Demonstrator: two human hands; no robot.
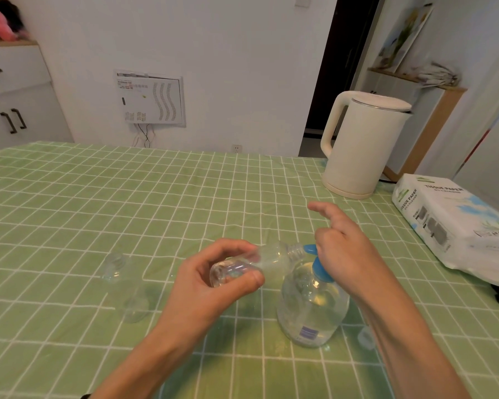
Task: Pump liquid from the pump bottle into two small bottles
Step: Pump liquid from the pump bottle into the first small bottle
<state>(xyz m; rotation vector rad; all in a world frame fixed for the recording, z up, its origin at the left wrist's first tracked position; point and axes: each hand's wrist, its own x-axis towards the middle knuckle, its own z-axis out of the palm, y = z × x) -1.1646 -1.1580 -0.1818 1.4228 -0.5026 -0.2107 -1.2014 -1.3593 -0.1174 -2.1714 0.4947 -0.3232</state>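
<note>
A clear pump bottle (311, 309) with a blue pump head (320, 270) stands on the green checked tablecloth, low and right of centre. My left hand (205, 286) grips a small clear bottle (271, 257) tilted almost on its side, its threaded mouth against the blue nozzle. My right hand (346, 240) rests on top of the pump head with its fingers stretched forward and loose. A second small clear bottle (133, 308) stands on the cloth to the left, apart from both hands.
Another small clear item (114, 266) sits left of the bottles, and a clear cap (366, 337) lies right of the pump bottle. A cream kettle (360, 145) stands at the back right, a tissue paper pack (455, 223) at the right edge.
</note>
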